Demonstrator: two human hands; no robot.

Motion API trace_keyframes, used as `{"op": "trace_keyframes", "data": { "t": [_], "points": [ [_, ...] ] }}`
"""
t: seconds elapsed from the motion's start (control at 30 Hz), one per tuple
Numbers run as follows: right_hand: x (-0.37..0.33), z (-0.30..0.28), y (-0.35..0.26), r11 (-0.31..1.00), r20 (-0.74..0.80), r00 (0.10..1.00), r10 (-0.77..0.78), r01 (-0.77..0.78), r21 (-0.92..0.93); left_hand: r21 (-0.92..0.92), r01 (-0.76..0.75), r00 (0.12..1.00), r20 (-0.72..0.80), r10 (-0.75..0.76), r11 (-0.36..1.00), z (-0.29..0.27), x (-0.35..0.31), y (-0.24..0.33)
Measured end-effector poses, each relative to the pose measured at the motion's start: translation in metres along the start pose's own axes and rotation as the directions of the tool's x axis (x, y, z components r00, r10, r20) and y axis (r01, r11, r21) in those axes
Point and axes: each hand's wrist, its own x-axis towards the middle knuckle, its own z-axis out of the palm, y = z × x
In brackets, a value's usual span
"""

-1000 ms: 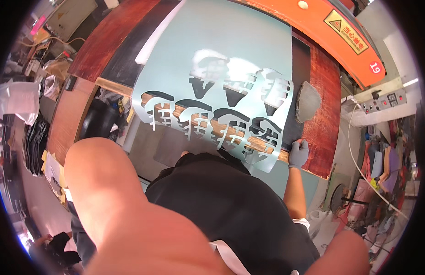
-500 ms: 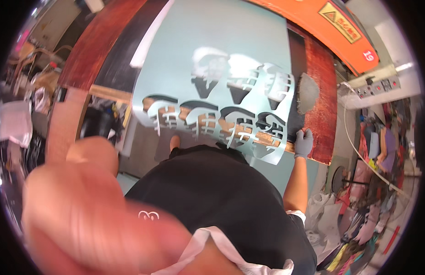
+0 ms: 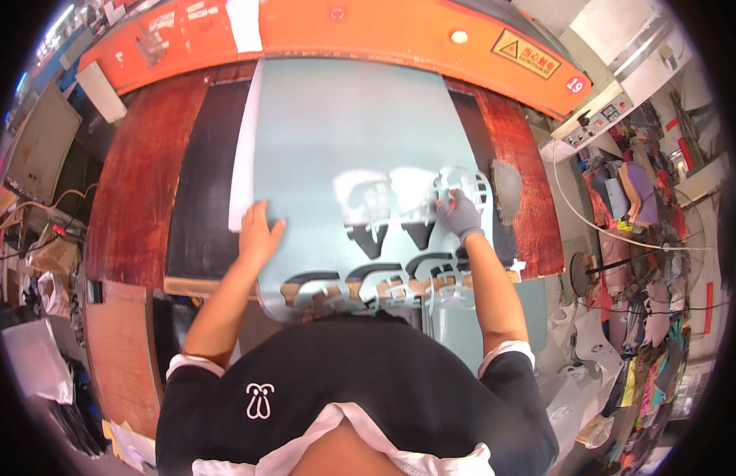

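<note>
A pale green sheet (image 3: 328, 127) lies over the board, its near part hanging at the front edge against my shirt. Rows of curved, ribbed cut-outs (image 3: 384, 230) pierce its near half. My left hand (image 3: 261, 234) is bare and open, fingers spread at the sheet's left edge beside a white strip (image 3: 243, 170) that shows from under it. My right hand (image 3: 461, 216), in a grey glove with bare fingertips, is bent down at the right-hand cut-outs. Its thumb and forefinger appear closed on the sheet there; the exact grip is partly hidden.
An orange machine beam (image 3: 336, 32) spans the far side, with a control panel (image 3: 606, 119) at its right. Red-brown boards (image 3: 142, 182) flank the black surface. A grey, rounded pad (image 3: 507, 190) lies right of the sheet. Coloured scraps (image 3: 622, 238) hang at the right.
My left hand has gone from a blur close to the camera to the sheet's left edge. My right hand has moved from the board's front right corner onto the cut-outs. The view has shifted.
</note>
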Motion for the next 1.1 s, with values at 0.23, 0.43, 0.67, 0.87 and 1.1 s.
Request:
{"op": "trace_keyframes", "data": {
  "t": [0.23,0.43,0.67,0.87,1.1],
  "points": [
    [0.037,0.001,-0.033,0.974,-0.009,0.986,0.168,-0.168,-0.151,-0.617,0.326,0.917,0.021,-0.398,0.716,0.001,-0.016,-0.024],
    [0.058,-0.018,-0.057,0.701,-0.058,0.993,0.099,-0.028,0.712,-0.760,0.588,0.798,0.491,-0.350,0.277,-0.023,0.024,-0.009],
    [0.061,-0.005,-0.035,0.999,0.096,0.994,0.048,-0.050,0.020,-0.774,0.507,0.858,0.410,-0.309,0.380,-0.015,0.040,-0.022],
    [0.049,-0.011,0.011,0.965,-0.467,0.870,-0.156,0.236,0.118,-0.722,0.572,0.814,0.440,-0.379,0.390,-0.011,0.074,-0.032],
    [0.058,-0.037,0.075,0.959,-0.381,0.888,0.258,-0.187,0.214,-0.584,0.427,0.892,0.150,-0.426,0.690,0.007,0.152,-0.048]
  ]
}}
